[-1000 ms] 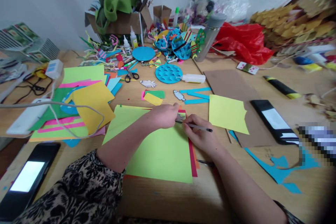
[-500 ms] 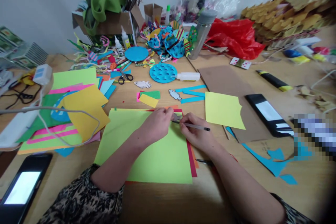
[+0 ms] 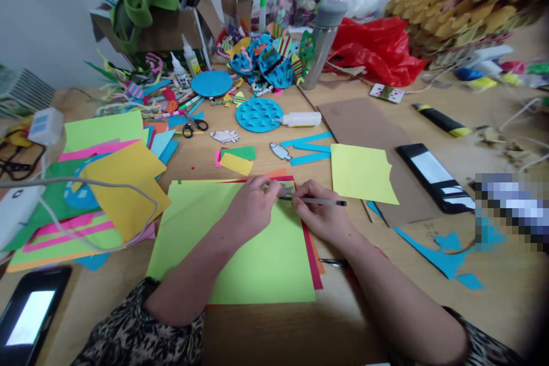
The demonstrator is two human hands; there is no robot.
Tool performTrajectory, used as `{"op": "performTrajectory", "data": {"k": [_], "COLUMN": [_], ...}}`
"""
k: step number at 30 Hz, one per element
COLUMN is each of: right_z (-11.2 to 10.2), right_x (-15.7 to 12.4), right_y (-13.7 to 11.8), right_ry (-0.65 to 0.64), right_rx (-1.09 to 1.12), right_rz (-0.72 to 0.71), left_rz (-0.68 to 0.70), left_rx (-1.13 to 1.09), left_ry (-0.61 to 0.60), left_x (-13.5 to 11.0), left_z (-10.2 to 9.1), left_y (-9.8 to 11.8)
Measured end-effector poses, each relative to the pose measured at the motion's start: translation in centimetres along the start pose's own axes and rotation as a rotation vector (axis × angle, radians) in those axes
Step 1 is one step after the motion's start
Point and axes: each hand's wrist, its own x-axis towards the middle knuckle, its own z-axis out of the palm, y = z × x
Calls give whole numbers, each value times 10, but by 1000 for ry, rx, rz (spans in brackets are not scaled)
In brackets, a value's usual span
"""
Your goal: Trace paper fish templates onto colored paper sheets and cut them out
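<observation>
My right hand [image 3: 323, 214] grips a pen [image 3: 323, 201] with a dark end cap, its tip pointing left. The tip meets a small grey paper cutout [image 3: 286, 189] near the top right corner of a lime-green sheet [image 3: 257, 274]. Closed fingers of my left hand [image 3: 251, 206] pin the cutout's left side, partly hiding it. Red and orange sheets [image 3: 315, 266] stick out beneath the green one. Past my hands lie two fish cutouts, one white [image 3: 225, 136] and one grey-white [image 3: 280, 151]. Green and yellow paper pieces [image 3: 237, 163] are between them and the sheet.
Scissors [image 3: 195, 124], a glue bottle [image 3: 302, 119] and a blue scalloped disc [image 3: 259, 115] sit farther back. Coloured paper [image 3: 122, 183] and a cable are at left. A yellow sheet [image 3: 362, 173], cardboard [image 3: 355, 114], phone [image 3: 433, 177] and cutter knife [image 3: 441, 120] lie right.
The view has shifted slightly, so things at the left and back appear farther left. My hands keep nearly the same place on the sheet, with the pen still at the cutout.
</observation>
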Motion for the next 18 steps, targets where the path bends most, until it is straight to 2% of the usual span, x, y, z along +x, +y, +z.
{"op": "performTrajectory", "data": {"k": [5, 9, 18], "right_z": [0, 0, -1], "right_x": [0, 1, 1], "right_y": [0, -1, 2], "right_ry": [25, 46, 80], "right_rx": [1, 0, 32], "right_rz": [-1, 4, 25], "left_rz": [76, 80, 71], "left_rx": [81, 98, 111], "left_ry": [69, 94, 45], "left_x": [-1, -1, 1], "left_z": [0, 2, 0], "left_y": [-3, -6, -5]}}
